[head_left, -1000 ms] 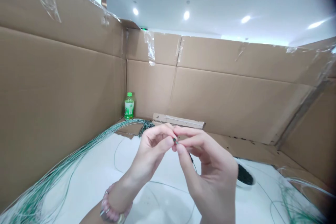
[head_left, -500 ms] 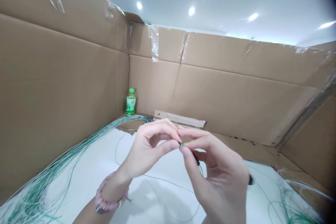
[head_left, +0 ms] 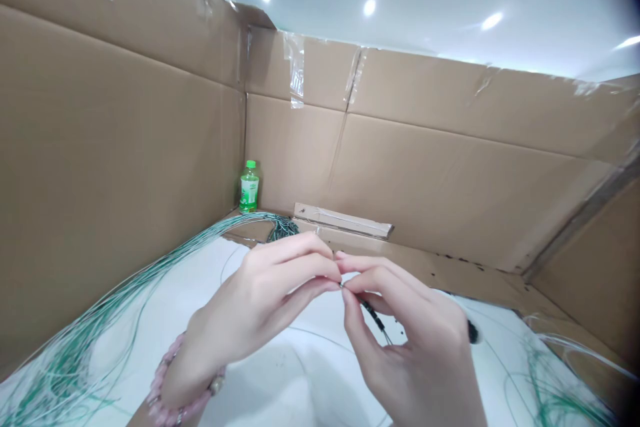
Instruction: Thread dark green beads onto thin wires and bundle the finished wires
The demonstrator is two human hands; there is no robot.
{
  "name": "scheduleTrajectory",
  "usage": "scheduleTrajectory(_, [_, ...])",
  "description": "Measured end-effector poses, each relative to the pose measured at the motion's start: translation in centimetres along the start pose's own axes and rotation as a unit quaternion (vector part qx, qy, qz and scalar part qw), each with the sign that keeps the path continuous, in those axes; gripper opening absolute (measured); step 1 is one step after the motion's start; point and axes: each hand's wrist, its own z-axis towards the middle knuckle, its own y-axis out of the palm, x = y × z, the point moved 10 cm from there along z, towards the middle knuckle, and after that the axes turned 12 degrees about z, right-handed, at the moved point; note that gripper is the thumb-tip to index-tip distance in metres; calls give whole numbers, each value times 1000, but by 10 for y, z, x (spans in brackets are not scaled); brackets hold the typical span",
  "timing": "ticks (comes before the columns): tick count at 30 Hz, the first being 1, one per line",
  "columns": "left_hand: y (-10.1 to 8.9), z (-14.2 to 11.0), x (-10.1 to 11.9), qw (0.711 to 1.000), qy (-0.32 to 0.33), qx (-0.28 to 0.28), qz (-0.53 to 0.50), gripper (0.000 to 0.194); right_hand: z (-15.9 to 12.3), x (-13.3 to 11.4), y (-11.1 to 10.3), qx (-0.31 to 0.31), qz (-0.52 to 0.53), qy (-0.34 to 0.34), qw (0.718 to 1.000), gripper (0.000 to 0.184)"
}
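Pinching one thin wire (head_left: 374, 315), left hand (head_left: 255, 300) and right hand (head_left: 415, 340) pressed together, one beaded bracelet (head_left: 183, 380), one green bottle (head_left: 249, 188)

No text can be read anywhere in the frame. The only label is on the green-capped plastic bottle (head_left: 249, 177) standing in the far corner, upper middle left: a white and green wrap (head_left: 249, 195) with markings too small and blurred to make out.
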Motion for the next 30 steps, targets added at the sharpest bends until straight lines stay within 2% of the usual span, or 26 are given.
scheduleTrajectory(8, [4, -5, 5, 993, 27, -20, 110, 14, 5, 3, 9, -36, -12, 1, 999, 17])
scheduleTrajectory(12, [8, -11, 3, 986, 12, -42, 159, 18, 6, 1, 13, -56, -32, -4, 998, 18])
scheduleTrajectory(14, [5, -11, 3, 986, 10, -34, 164, 17, 7, 1, 11, -51, -18, -1, 999, 18])
scheduleTrajectory(16, [0, -8, 1, 993, 5, -19, 119, 14, 8, 1, 6, -35, 16, 7, 999, 17])
scheduleTrajectory(18, [-4, -3, -4, 999, -12, 6, 29, 12, 8, 3, 1, -13, 67, 21, 997, 16])
scheduleTrajectory(22, [-9, 0, -16, 987, -52, 82, -130, 13, 7, 8, -5, 36, 150, 37, 987, 19])
scheduleTrajectory(26, [-6, 0, -21, 976, -78, 111, -171, 12, 4, 14, -9, 91, 177, 57, 978, 16])
scheduleTrajectory(30, [-5, -1, -24, 971, -92, 111, -193, 11, 5, 13, -7, 76, 173, 56, 980, 17])
